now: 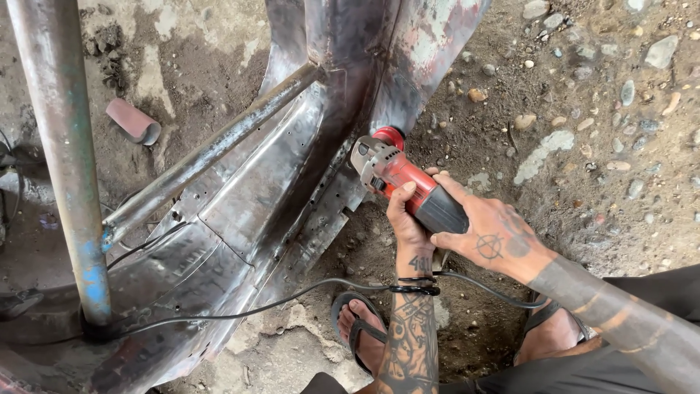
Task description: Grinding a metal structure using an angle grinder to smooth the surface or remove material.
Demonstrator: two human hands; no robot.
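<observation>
Outdoor dirt ground [583, 168], packed earth with pebbles and patches of broken concrete. A large bent sheet-metal body panel [248, 211] lies across it from 7 o'clock up to 12 o'clock, braced by a thin steel rod [219, 149]; a thicker pipe [62, 146] with blue paint stands at 9 o'clock.

Angle grinder [408, 186], red body with grey gear head, sits just right of centre, its head pressed against the panel's lower edge. Left hand [405, 219] is wrapped around the body from below. Right hand [496, 233] is clamped over the rear grip from 4 o'clock. Black cord [292, 295] trails left across the ground and loops at the left wrist.

Progress, judged: much of the panel's middle already shows bare grey metal. Red paint and rust remain on the upper fold at 12 o'clock and along the bottom rim, so stripping looks partly done.

Feet in sandals [357, 321] at 6 o'clock. A worn reddish sanding sleeve [133, 120] lies at 10 o'clock.
</observation>
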